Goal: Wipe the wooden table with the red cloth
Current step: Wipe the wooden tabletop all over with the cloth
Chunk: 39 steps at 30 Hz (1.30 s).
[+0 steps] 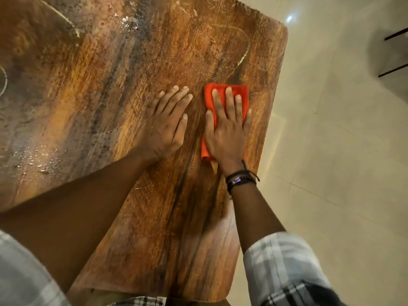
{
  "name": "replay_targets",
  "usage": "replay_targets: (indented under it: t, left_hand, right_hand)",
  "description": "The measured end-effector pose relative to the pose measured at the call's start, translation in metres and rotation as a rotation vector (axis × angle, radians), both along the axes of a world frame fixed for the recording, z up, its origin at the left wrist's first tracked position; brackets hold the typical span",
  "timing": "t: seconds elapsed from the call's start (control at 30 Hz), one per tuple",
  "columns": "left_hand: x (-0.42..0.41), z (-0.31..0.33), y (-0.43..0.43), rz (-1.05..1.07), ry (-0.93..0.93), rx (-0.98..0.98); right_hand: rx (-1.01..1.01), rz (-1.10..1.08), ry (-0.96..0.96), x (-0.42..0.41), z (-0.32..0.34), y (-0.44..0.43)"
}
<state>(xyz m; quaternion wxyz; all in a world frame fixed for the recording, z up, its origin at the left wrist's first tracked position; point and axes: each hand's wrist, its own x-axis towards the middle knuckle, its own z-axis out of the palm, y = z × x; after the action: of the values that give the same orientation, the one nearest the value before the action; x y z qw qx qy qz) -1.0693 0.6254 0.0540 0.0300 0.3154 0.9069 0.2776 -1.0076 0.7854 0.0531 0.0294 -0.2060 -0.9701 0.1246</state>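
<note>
Red cloth lay flat on the wooden counter, near its 3 o'clock edge. right grip pressed it, fingers straight. left grip rested flat at the cloth's 9 o'clock, apart, holding nothing.

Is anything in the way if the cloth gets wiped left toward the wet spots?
Yes: the left hand lies flat on the table just left of the cloth, between it and the droplets. The right hand presses the cloth.

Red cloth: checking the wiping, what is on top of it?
The right hand presses flat on the red cloth, fingers straight. Only the cloth's edges show; its middle is covered.
</note>
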Motion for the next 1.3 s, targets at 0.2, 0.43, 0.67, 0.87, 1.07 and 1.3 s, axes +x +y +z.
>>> replay_targets:
  t: [0.2, 0.43, 0.67, 0.87, 1.07, 1.3]
  left_hand:
    - [0.002, -0.001, 0.000, -0.001, 0.010, 0.011]
    - [0.002, -0.002, 0.000, -0.011, -0.015, 0.031]
    - [-0.003, -0.002, 0.002, 0.005, 0.045, -0.098]
    - [-0.046, 0.011, 0.025, 0.009, 0.125, -0.091]
    - [-0.052, -0.006, 0.030, 0.011, 0.117, -0.110]
    - [-0.053, -0.013, 0.030, -0.017, 0.146, -0.135]
  right_hand:
    - [0.009, -0.097, -0.034, -0.019, 0.001, -0.017]
    - [-0.042, 0.022, -0.041, 0.098, 0.008, -0.097]
    - [-0.090, -0.128, -0.089, 0.147, 0.011, -0.047]
    - [-0.084, -0.185, -0.069, 0.068, 0.004, 0.016]
    - [-0.109, -0.196, -0.050, -0.054, 0.006, 0.097]
    - [-0.138, -0.221, -0.063, -0.176, 0.010, 0.167]
